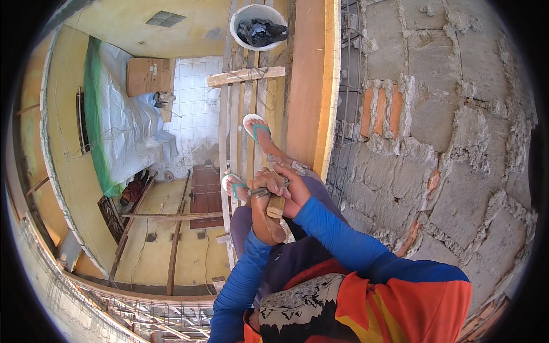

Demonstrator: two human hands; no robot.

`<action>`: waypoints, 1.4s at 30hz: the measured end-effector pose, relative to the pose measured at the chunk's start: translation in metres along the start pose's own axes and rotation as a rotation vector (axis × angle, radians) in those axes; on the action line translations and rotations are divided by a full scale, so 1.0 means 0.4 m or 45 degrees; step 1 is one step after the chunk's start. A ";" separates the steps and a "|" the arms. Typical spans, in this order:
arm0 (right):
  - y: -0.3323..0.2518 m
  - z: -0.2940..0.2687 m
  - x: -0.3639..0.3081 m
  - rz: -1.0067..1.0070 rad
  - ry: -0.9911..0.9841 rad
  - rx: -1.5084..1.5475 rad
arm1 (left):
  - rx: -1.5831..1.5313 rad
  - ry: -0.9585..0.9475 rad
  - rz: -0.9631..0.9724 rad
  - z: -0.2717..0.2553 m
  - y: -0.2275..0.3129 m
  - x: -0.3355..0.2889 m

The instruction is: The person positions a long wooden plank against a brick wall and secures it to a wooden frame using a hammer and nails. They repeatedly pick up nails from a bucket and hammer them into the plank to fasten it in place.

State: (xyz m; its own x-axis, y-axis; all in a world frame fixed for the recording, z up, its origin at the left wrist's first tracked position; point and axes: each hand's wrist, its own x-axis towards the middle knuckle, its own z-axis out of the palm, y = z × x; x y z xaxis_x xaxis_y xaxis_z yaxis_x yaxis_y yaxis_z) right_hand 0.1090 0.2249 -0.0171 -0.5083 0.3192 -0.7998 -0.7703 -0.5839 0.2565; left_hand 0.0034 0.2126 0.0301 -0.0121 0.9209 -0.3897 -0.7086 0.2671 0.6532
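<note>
Block wall (434, 137) beside 2 hands (295, 191) clasping wood (275, 206).

- Blue, creased long sleeves (343, 231)
- Orange-red shirt (414, 311) with blue shoulder, yellow shapes
- Black-and-grey printed panel (303, 297), jagged-edged, across the front
- Dark purplish trousers (278, 273)
- White-soled flip-flops (249, 121) with teal straps (261, 127)

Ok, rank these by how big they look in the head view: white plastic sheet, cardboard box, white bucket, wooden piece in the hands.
Largest to smallest:
1. White plastic sheet
2. White bucket and cardboard box: too alike to rank
3. Wooden piece, judged by its visible part
</note>
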 end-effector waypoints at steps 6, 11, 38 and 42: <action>-0.025 0.027 -0.057 -0.188 0.309 -0.152 | -0.444 0.234 0.127 -0.046 0.083 0.029; -0.177 -0.138 -0.165 -0.193 0.660 -0.924 | 0.056 0.656 -0.126 -0.202 -0.113 0.073; -0.348 -0.391 -0.647 -0.989 1.449 -2.149 | 1.432 -0.532 -0.897 -0.052 -0.730 0.138; -0.357 -0.392 -0.631 -1.049 1.410 -2.143 | 1.399 -0.466 -0.818 -0.070 -0.760 0.118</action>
State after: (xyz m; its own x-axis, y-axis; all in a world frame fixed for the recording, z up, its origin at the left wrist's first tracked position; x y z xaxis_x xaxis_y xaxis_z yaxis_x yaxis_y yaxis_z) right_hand 0.4076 0.1108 0.0631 0.5120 0.6908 -0.5106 0.6428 -0.7024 -0.3056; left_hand 0.1986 0.1670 -0.2052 0.4212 0.5217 -0.7419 0.4219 0.6114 0.6695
